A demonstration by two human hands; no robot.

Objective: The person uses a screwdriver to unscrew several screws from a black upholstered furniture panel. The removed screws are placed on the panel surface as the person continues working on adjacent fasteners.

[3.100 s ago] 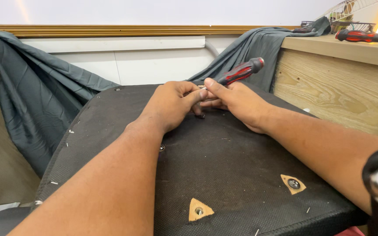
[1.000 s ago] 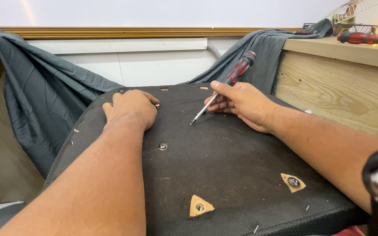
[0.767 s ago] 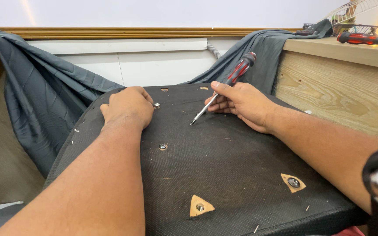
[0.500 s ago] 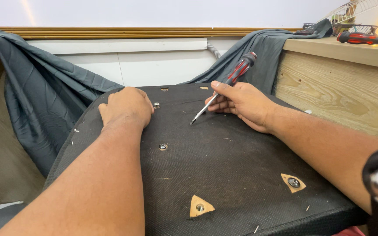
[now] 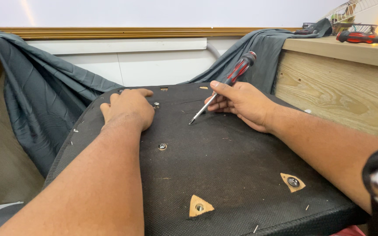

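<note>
At twelve o'clock on the black seat base (image 5: pixel 224 175), the right hand (image 5: pixel 241 102) gripped a red-and-black screwdriver (image 5: pixel 224 89), tip touching the fabric. Left hand (image 5: pixel 127 109) lay flat, fingers spread, at ten o'clock beside a screw (image 5: pixel 156 105).

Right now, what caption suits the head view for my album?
Right hand holds a red-black screwdriver; left hand rests on the black panel.
</note>
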